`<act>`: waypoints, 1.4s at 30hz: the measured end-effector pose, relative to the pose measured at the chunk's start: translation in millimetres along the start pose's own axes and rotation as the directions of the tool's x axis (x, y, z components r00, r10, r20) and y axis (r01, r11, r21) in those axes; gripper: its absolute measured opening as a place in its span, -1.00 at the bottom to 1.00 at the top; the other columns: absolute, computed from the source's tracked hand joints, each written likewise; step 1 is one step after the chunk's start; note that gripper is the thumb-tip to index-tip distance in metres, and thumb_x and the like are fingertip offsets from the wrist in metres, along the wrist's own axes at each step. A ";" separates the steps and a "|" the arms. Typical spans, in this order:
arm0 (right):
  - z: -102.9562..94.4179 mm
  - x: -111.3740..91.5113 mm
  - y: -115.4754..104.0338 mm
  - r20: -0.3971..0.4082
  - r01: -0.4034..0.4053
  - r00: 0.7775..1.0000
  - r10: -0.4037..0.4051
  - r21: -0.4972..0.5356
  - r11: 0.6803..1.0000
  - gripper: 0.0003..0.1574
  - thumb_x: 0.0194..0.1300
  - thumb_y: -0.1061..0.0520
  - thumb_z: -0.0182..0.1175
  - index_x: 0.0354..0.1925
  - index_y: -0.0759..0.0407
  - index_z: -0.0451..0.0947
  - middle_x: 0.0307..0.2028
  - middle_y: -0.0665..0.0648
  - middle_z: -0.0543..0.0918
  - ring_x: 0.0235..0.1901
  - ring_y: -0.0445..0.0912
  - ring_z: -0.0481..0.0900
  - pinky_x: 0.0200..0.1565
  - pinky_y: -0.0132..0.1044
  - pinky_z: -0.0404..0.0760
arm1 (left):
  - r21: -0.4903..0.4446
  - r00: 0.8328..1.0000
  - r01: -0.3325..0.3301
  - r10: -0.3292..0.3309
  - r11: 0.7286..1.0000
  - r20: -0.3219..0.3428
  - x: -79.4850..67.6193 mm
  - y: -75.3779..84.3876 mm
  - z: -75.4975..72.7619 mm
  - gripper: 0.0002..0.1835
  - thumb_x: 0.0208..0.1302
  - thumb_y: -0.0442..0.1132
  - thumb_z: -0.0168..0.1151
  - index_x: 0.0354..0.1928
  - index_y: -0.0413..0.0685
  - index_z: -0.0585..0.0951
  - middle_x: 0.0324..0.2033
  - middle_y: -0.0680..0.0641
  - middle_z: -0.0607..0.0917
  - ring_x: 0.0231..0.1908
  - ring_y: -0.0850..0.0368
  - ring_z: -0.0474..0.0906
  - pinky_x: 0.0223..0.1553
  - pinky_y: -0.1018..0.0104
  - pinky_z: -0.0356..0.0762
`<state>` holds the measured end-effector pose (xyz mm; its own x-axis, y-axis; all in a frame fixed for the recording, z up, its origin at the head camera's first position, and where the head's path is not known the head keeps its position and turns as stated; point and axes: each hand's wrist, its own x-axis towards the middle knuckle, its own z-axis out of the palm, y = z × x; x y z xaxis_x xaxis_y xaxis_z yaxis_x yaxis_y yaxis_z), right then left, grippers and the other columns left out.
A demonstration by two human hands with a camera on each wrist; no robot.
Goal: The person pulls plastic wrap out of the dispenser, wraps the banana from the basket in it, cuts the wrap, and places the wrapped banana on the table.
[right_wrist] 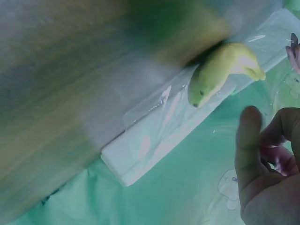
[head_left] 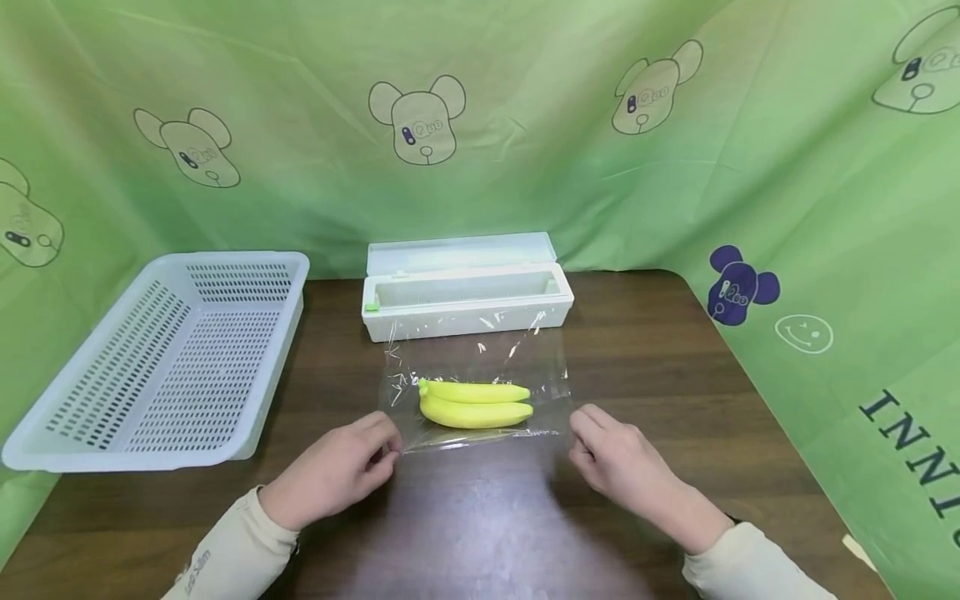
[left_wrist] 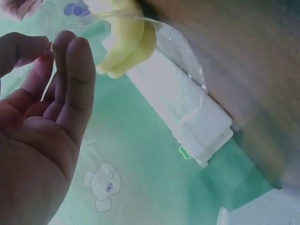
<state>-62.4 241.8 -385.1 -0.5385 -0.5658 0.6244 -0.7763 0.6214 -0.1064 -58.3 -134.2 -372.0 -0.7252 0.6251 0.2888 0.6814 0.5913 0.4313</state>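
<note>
Two yellow bananas, joined at the stem, lie side by side within the area of a clear sheet of plastic wrap. The sheet stretches forward from a white wrap dispenser box. At its near left corner, my left hand pinches the film between thumb and fingertips, also visible in the left wrist view. My right hand has curled fingers at the near right corner, gripping the film there. In the right wrist view the right hand's index finger is blurred, and the pinched film edge hardly shows.
To the left stands a white perforated plastic basket. The dispenser's lid is raised toward the back. A green printed cloth hangs behind and beside the dark wooden table.
</note>
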 end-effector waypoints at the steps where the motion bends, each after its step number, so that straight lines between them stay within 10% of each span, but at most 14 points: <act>1: 0.6 1.5 0.5 -0.001 -0.006 1.000 0.006 0.014 1.000 -0.83 -0.01 0.33 -0.04 -0.48 0.07 0.22 -0.46 -0.09 0.27 -0.59 -0.30 0.17 -0.66 -0.52 0.21 | -0.005 1.000 0.005 -0.005 1.000 -0.004 0.9 -1.0 -1.0 -0.79 0.18 -0.45 0.31 -0.30 0.03 0.53 -0.34 0.18 0.49 -0.43 0.35 0.42 -0.39 0.44 0.51; 9: 1.1 3.7 -0.1 0.048 -0.077 0.996 0.073 0.099 0.992 -0.64 0.03 0.33 0.13 -0.12 0.26 0.55 -0.32 -0.06 0.46 -0.45 -0.30 0.38 -0.47 -0.54 0.43 | -0.057 0.999 0.011 -0.014 0.998 -0.041 5.2 -5.6 -3.4 -0.84 0.22 -0.46 0.32 -0.27 -0.04 0.60 -0.34 0.15 0.59 -0.39 0.33 0.47 -0.35 0.41 0.55; 23: -4.7 15.9 10.5 0.071 -0.057 0.996 0.057 -0.007 0.998 -0.72 0.05 0.44 0.30 -0.30 0.13 0.57 -0.21 -0.02 0.60 -0.33 -0.13 0.63 -0.42 -0.20 0.63 | 0.009 0.990 -0.123 0.123 0.992 -0.066 14.3 -19.7 -8.1 -0.57 0.04 -0.67 0.06 -0.29 0.03 0.66 -0.32 0.16 0.51 -0.38 0.31 0.52 -0.41 0.42 0.52; 35: 0.1 43.8 52.0 0.214 -0.186 0.962 0.172 0.045 0.981 -0.76 0.18 0.45 0.32 -0.25 0.16 0.61 -0.30 0.01 0.67 -0.32 -0.09 0.64 -0.27 -0.08 0.64 | -0.118 0.998 0.033 -0.039 0.992 -0.046 51.6 -42.1 -11.3 -0.91 0.31 -0.37 0.30 -0.22 -0.03 0.71 -0.24 0.17 0.61 -0.14 0.21 0.53 -0.08 0.20 0.56; 42: 20.3 52.9 75.9 0.352 -0.343 0.891 0.286 0.109 0.933 -0.84 0.31 0.40 0.26 -0.16 0.23 0.63 -0.28 0.10 0.72 -0.29 -0.05 0.65 -0.20 -0.06 0.63 | -0.365 0.967 0.218 -0.251 0.905 -0.046 69.2 -61.0 0.5 -0.92 0.34 -0.38 0.30 -0.19 -0.08 0.69 -0.22 0.06 0.68 -0.18 0.12 0.57 -0.05 0.15 0.56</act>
<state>-156.5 248.0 -375.8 -0.8174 -0.5173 0.2536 -0.5756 0.7144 -0.3978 -150.0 -126.8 -378.7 -0.8770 0.4321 0.2101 0.4227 0.4859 0.7650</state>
